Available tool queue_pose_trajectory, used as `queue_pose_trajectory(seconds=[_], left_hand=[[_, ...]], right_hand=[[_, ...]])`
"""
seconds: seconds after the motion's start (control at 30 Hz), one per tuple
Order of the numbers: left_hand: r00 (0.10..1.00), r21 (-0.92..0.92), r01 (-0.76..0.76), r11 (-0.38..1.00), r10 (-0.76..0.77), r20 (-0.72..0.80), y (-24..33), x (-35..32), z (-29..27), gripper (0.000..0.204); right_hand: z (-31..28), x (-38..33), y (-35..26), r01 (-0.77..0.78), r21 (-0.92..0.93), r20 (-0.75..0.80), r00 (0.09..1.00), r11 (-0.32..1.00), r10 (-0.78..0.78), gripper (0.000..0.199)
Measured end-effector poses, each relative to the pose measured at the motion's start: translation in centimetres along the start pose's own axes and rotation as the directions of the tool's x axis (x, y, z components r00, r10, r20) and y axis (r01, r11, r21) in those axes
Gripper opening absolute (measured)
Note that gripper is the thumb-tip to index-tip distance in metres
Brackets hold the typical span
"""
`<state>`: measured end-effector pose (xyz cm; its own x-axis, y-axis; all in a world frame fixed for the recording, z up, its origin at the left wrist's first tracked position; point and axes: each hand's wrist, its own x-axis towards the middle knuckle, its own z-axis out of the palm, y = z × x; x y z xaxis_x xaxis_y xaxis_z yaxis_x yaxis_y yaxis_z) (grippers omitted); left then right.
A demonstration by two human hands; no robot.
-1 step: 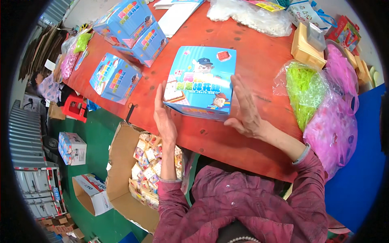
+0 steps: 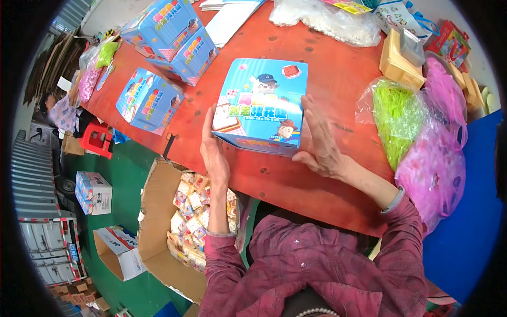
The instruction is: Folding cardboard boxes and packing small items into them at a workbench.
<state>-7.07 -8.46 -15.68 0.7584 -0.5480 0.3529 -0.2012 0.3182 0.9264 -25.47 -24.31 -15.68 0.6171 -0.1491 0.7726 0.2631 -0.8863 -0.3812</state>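
A blue cardboard box (image 2: 261,103) with cartoon figures on its lid stands closed on the red tabletop in front of me. My left hand (image 2: 214,153) lies along its left side, fingers straight and pointing away from me. On the opposite side my right hand (image 2: 319,140) has its fingers stretched along the right edge, with the thumb spread apart near the front corner. The box sits between both palms, and neither hand is wrapped round it. Its underside and back are hidden. Below my left forearm is an open brown carton (image 2: 158,238) full of small wrapped snacks (image 2: 193,222).
Similar blue boxes (image 2: 149,100) stand at the left, two of them stacked (image 2: 187,55). Bags of green packaging (image 2: 393,116) and pink plastic bags (image 2: 435,169) lie at the right. A clear bag of white pieces (image 2: 325,24) and white sheets (image 2: 232,21) are at the back.
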Motion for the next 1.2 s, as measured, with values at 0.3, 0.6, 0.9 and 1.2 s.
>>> queue_pose_trajectory(seconds=[0.3, 0.6, 0.9, 1.2], left_hand=[[0.994, 0.07, -0.005, 0.998, 0.013, -0.113, -2.1, -0.7, 1.4, 0.066], [0.996, 0.128, 0.092, 0.987, -0.089, -0.027, -4.2, 5.9, -2.0, 0.061], [0.962, 0.218, 0.255, 0.942, -0.225, -0.152, 2.2, 4.0, -14.4, 0.055], [0.668, 0.459, 0.743, 0.487, -0.577, -0.47, -0.2, -17.4, -32.3, 0.042]], right_hand=[[1.6, -0.8, 0.6, -0.011, -0.061, 0.021, 1.0, 0.998, 0.012, 0.082], [4.6, 2.9, 1.3, -0.04, -0.278, 0.032, 0.998, 0.96, 0.051, 0.077], [11.5, 9.6, 3.8, -0.052, -0.413, -0.108, 0.994, 0.909, 0.007, 0.071], [12.8, 11.1, 5.4, 0.024, -0.483, -0.052, 0.997, 0.876, -0.056, 0.07]])
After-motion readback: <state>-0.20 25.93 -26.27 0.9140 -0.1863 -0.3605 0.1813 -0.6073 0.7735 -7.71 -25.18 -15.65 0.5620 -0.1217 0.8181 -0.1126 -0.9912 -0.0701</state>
